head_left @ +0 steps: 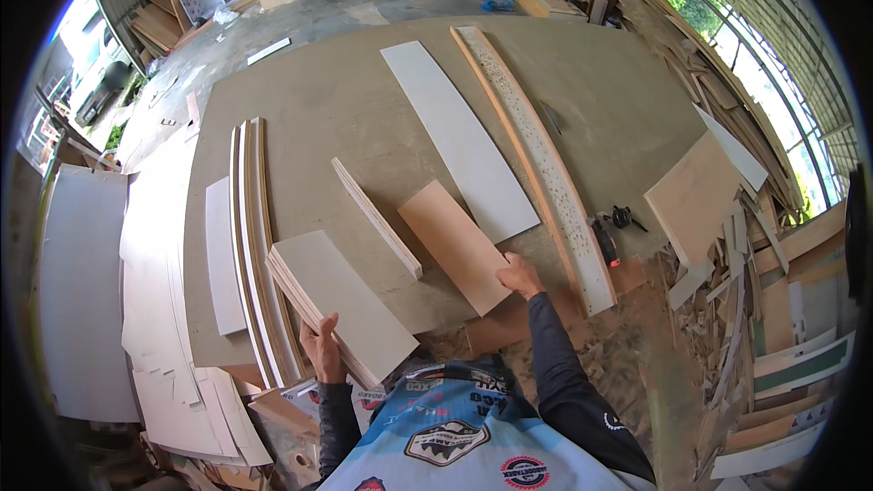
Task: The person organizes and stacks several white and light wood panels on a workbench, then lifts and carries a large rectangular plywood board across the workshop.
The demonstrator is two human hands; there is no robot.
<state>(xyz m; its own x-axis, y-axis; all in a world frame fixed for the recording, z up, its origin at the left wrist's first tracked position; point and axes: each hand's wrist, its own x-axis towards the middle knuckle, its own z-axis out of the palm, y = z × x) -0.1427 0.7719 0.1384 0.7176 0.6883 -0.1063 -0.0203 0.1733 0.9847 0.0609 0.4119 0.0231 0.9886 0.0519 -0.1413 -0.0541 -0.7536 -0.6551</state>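
Observation:
A stack of pale grey rectangular boards point(350, 295) lies at the table's near edge, its layered edges facing left. My left hand point(324, 352) is closed on the stack's near left side, thumb up along the edge; its other fingers are partly hidden. My right hand point(520, 276) grips the near right edge of a thin brown-faced board point(453, 245), which is tilted over the table. Between the stack and several long strips stands a narrow board on edge point(376, 216). Beyond the brown board lies a long white panel point(462, 141).
Long strips on edge point(255, 245) and a white board point(224, 255) lie left on the large worktable point(318, 73). A long wood-edged channel point(546, 164) runs along the right, beside a black tape dispenser point(624, 217). Offcuts point(727, 282) are piled right; white sheets point(159, 282) stand left.

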